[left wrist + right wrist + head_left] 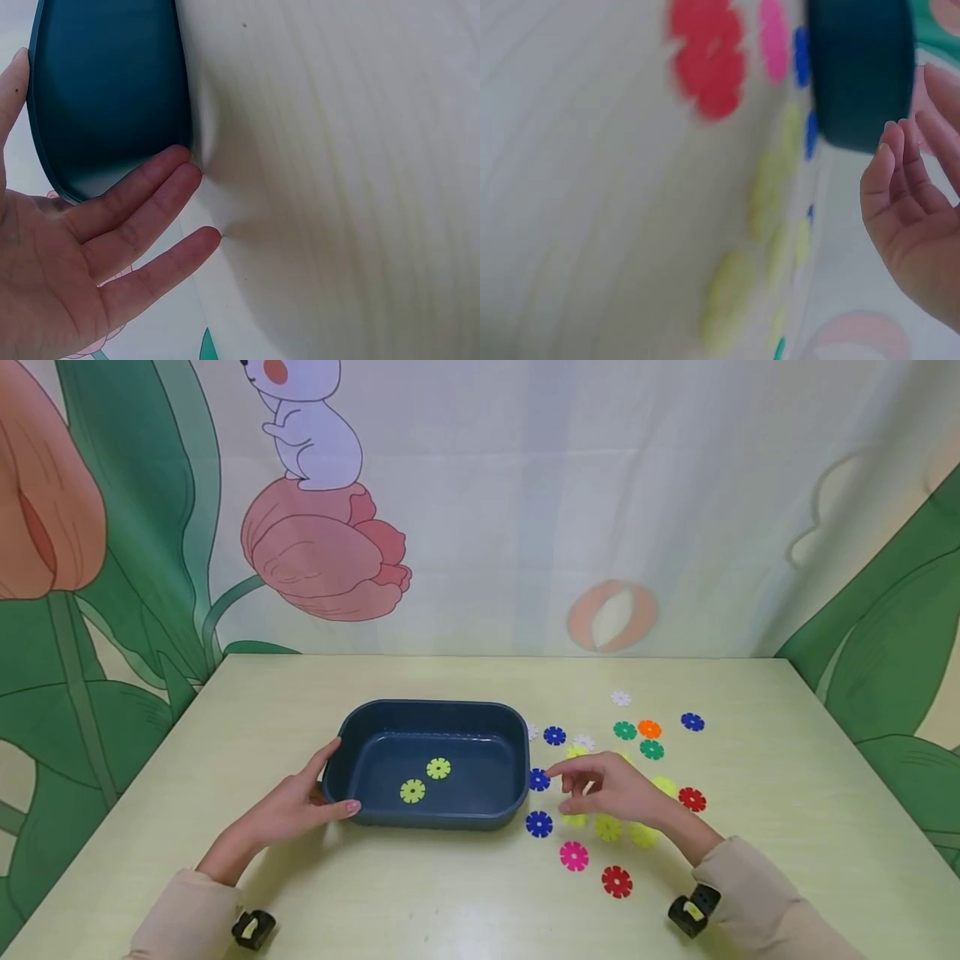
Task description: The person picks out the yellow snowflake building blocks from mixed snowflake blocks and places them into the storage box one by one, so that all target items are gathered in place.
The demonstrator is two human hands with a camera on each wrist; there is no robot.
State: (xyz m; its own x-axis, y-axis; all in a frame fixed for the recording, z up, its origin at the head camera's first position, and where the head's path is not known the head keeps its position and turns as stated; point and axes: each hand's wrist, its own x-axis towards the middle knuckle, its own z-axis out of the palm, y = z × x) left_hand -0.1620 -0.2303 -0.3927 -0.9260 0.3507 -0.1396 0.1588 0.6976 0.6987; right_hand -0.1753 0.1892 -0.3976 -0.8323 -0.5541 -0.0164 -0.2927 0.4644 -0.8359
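A dark blue rectangular basin point(442, 820) stands on the table, with two yellow snowflake-shaped plastic discs point(412, 791) lying inside. At the basin's left end, my left hand point(288, 810) holds it, thumb on the front corner and index finger at the left side; the left wrist view shows other fingers point(142, 217) spread by the wall. Just right of the basin, my right hand point(611, 787) hovers over the scattered discs with fingers loosely bent and nothing visible between them. Blue discs point(538, 824) lie near its fingertips, and yellow discs point(608, 827) are partly hidden under it.
Around the right hand lie red discs point(617, 882), a pink disc point(573, 856), green discs point(652, 749), an orange disc point(649, 728) and white discs point(621, 698). Behind the table point(450, 902) hangs a printed curtain point(487, 527).
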